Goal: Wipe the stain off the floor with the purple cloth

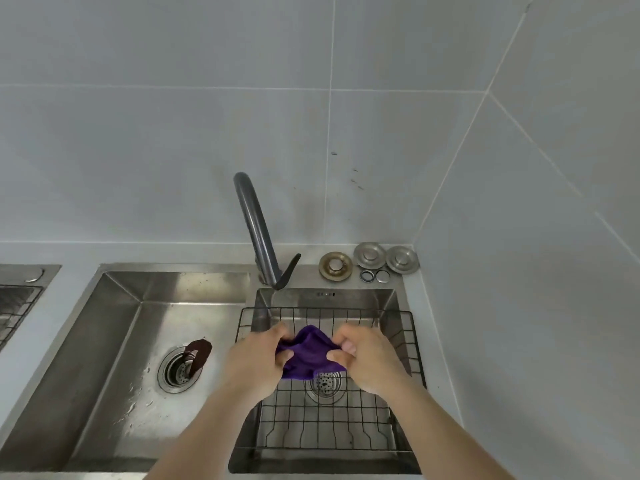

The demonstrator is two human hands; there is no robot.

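Note:
The purple cloth (309,353) is bunched up between both hands over the right sink basin (391,299). My left hand (254,362) grips its left side and my right hand (367,358) pinches its right side. The cloth hangs just above the black wire rack (329,427) that sits in this basin. The floor and its stain are out of view.
A dark grey faucet (254,230) arcs up behind the basins. The left basin (114,341) has a drain with a dark brown stopper (198,353). Metal drain covers (369,256) and rings lie on the counter corner. Tiled walls close in behind and on the right.

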